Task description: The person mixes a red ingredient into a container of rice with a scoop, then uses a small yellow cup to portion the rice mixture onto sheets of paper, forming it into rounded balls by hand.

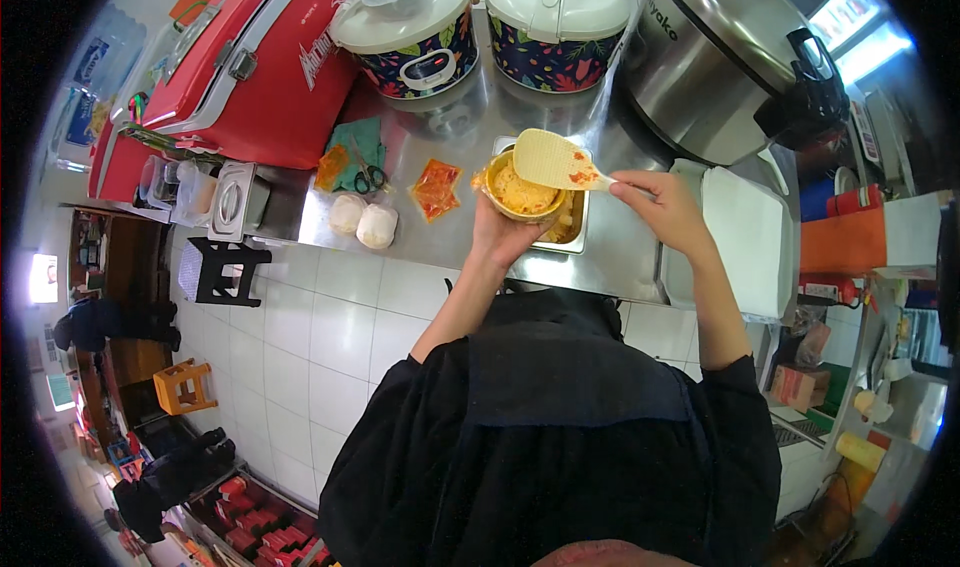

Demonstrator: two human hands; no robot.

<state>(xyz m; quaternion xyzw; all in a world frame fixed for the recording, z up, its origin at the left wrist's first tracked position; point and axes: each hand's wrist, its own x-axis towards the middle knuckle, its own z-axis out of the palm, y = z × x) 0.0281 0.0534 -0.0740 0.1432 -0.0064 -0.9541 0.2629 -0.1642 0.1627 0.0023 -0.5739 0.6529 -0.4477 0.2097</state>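
Note:
Tilted in my left hand (500, 237) is a small yellowish bowl (528, 215), its rim and wall gripped from below. Orange-yellow food (515, 189) fills it. My right hand (665, 210) pinches the handle of a cream rice paddle (545, 157). The paddle's blade lies over the far right side of the bowl, with orange-red smears near the handle. Under the bowl stands a metal pan (565, 246), partly hidden, with yellow food in it. Left of my left hand lie a sealed packet of red-orange sauce (436, 190) and two white rounded bundles (377, 226) (347, 214).
Scissors (370, 178) rest on a green cloth (360, 147). Two flower-patterned pots (428, 62) (556, 57), a red cooler (290, 87) and a large steel cooker (700, 67) line the counter's back. White lidded trays (740, 232) stand right. Other people (170, 477) are far left.

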